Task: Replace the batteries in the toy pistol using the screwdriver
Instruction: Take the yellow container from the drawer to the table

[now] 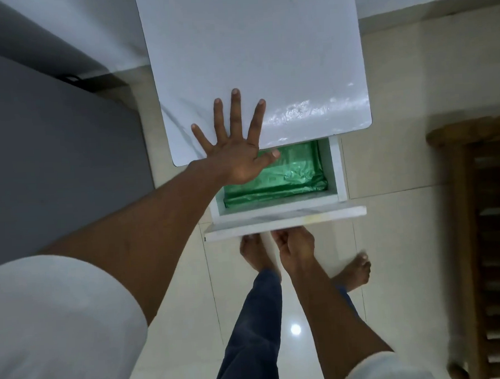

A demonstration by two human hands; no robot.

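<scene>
Tabletop (pixel 253 58) of glossy white marble-look sheet, faintly grey-veined, with rounded near corners, is seen from above. Left hand (pixel 235 149) is laid flat on its near edge, fingers straight and spread, thumb hanging over the open drawer (pixel 336 170) below. Drawer is pulled out toward the person; its walls are white board, its floor lined with crinkled shiny green foil (pixel 280 176). Drawer front (pixel 285 220) is a flat pale slab, long axis running left to right, slightly tilted. Right hand (pixel 295 247) is curled beneath that slab's lower edge, fingers hooked under and gripping it. Toy pistol, screwdriver and batteries are not seen anywhere in view; nothing but the foil can be made out in the exposed part of the drawer. Glossy cream floor tiles (pixel 386 167) lie open to the right of the drawer; a grey surface (pixel 53 156) stands close on the left, dark wooden furniture (pixel 483 235) well apart on the right. Bare feet (pixel 255 252) are placed just under the drawer front.
</scene>
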